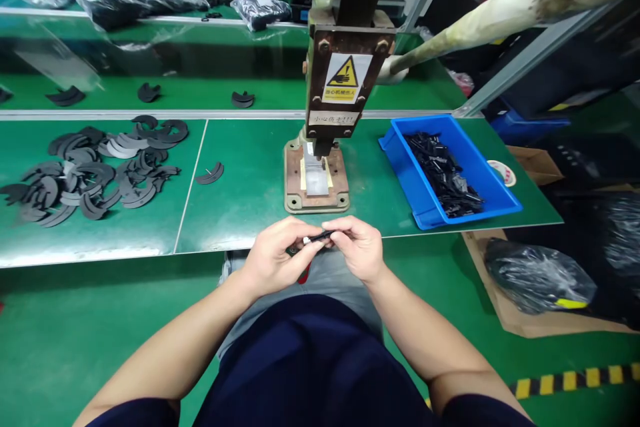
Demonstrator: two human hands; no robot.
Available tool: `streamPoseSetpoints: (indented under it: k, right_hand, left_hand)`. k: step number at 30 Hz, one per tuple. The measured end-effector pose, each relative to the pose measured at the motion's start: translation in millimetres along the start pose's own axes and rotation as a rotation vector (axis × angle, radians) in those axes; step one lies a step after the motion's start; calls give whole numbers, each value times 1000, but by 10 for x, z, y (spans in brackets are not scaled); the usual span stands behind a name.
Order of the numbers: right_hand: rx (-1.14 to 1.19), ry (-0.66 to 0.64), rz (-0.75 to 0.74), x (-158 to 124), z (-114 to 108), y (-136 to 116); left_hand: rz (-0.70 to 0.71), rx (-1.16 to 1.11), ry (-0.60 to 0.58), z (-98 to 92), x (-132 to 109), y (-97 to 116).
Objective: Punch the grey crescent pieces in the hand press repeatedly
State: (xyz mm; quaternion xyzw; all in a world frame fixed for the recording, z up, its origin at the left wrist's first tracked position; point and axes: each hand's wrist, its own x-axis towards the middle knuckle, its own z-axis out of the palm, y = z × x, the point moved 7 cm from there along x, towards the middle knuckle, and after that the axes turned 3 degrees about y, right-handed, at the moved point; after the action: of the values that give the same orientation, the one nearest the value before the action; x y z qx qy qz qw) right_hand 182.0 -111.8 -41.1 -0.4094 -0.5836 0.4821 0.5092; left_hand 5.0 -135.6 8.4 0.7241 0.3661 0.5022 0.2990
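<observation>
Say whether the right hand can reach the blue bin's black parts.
Probably yes: the open blue bin leaves the black parts exposed, and nothing visible blocks the right hand, though it holds a small black piece.

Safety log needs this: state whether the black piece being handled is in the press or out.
Out: the left hand and right hand hold the black piece in front of the press, off its base.

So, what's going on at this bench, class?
A person's left hand and right hand together hold a slim, black, white-tipped part in front of a dark metal press. A blue plastic bin of small black parts stands to the right on the green tabletop; dark grey curved pieces lie heaped to the left.
</observation>
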Motion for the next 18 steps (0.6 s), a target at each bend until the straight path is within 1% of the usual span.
streamPoseSetpoints:
  k: [2, 5, 7, 9, 11, 13, 14, 16, 17, 18]
  right_hand:
    - [-48, -19, -41, 20, -21, -34]
    - [-139, -88, -121, 72, -10, -140]
    - [-201, -160, -180, 109, 23, -229]
    - [-261, -212, -233, 159, 17, -320]
    - [-316, -191, -278, 262, -96, -435]
    - [-353, -75, -323, 446, -339, -622]
    - [-354, 19, -362, 560, -499, -769]
    - [-318, 218, -497, 782, -807, -1182]
    - [-263, 323, -635, 850, -936, -1460]
    - [-212, 361, -775, 903, -996, -1740]
  left_hand:
    - [-125, -68, -19, 19, -2, -66]
    - [-453, -289, -68, 108, -34, -275]
    - [-636, -464, -123, 199, -55, -403]
    - [-721, -591, -177, 257, -24, -504]
    - [-715, -631, -184, 236, 84, -619]
    - [-637, -581, -107, 125, 276, -773]
    - [-585, -535, -41, 46, 394, -861]
    - [-486, -433, 103, -109, 634, -1047]
    - [-447, -375, 167, -172, 747, -1136]
    - [-413, -300, 208, -217, 850, -1214]
